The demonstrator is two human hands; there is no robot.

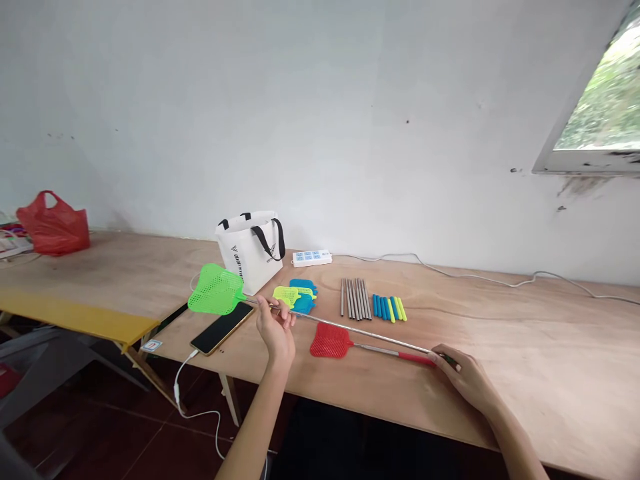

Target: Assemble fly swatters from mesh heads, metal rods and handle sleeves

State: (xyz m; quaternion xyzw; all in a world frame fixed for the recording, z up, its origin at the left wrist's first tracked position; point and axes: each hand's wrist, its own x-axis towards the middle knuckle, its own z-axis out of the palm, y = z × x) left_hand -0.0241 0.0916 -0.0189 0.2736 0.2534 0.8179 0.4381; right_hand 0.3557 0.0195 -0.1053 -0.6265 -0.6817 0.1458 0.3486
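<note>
My left hand (pixel 276 328) pinches the thin metal rod (pixel 350 328) of a green fly swatter, just behind its green mesh head (pixel 216 291), which hangs above a phone (pixel 223 328). My right hand (pixel 463 373) grips the far end of the same rod at its handle. The rod is stretched out long between both hands, above the wooden table (pixel 500 333). A red fly swatter (pixel 333 341) lies flat on the table under the rod, its red handle near my right hand.
Yellow and blue swatter heads (pixel 298 296), a row of metal rods (pixel 355 298) and coloured handles (pixel 389 308) lie behind. A white tote bag (pixel 250 250), a power strip (pixel 312 257) and a red plastic bag (pixel 54 225) stand further back. A yellow bench (pixel 75 313) sits left.
</note>
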